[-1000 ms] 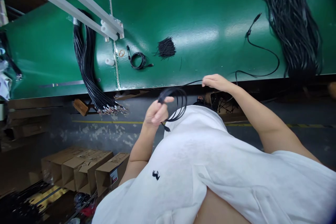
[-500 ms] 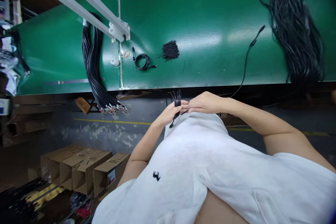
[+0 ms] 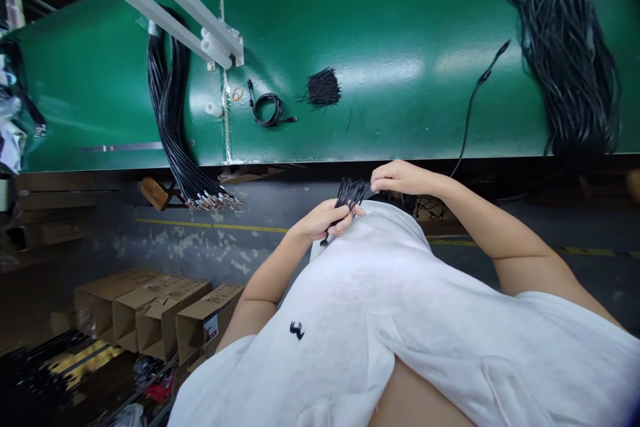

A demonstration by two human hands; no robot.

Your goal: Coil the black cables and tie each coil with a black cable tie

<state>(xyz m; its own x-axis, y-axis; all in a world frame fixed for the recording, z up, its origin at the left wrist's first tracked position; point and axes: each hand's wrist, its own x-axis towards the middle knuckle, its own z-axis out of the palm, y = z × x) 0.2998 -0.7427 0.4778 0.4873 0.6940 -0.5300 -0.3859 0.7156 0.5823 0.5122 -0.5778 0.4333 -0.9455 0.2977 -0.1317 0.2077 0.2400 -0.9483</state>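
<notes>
I see the black cable coil [image 3: 351, 192] between the green bench [image 3: 390, 113] and the white shirt [image 3: 360, 280], the left hand [image 3: 330, 219] grasping it. The right hand [image 3: 400, 177] pinches a strand beside it; half a second ago both hands met at the coil, and now they are apart, the loops fanned wider. The shirt bears a black mark [image 3: 296, 330]; the label [image 3: 211, 327] on a carton [image 3: 223, 300] I can't read.

Glossy green table [image 3: 400, 20], worn grey floor [image 3: 220, 250], cardboard boxes [image 3: 165, 320].
</notes>
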